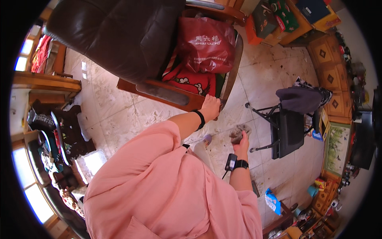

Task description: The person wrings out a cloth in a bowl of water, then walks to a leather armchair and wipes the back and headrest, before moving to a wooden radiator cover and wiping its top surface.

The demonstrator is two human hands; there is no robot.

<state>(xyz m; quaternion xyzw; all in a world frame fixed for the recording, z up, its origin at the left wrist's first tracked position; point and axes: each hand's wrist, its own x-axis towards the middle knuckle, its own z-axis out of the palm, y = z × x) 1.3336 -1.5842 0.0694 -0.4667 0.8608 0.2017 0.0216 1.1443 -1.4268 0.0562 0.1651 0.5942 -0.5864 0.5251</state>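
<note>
My left hand [211, 107] grips the front end of a chair's wooden armrest [191, 103], with a black band on the wrist. In my right hand [242, 145] is a crumpled grey-brown cloth [238, 133], held above the tiled floor. A black watch and a small boxy device are strapped to that wrist. The chair has a dark brown leather back cushion [119, 35]. On its seat lie a dark red plastic bag [207, 44] bearing white writing and a red printed cloth [191, 78].
To the right stands a black folding chair [285, 134] with a dark garment [294, 100] draped over it. Boxes [265, 22] are piled at the upper right, beside wooden drawer cabinets [329, 77]. A blue packet [272, 201] sits low on the right. Pale smears mark the floor tiles [143, 115].
</note>
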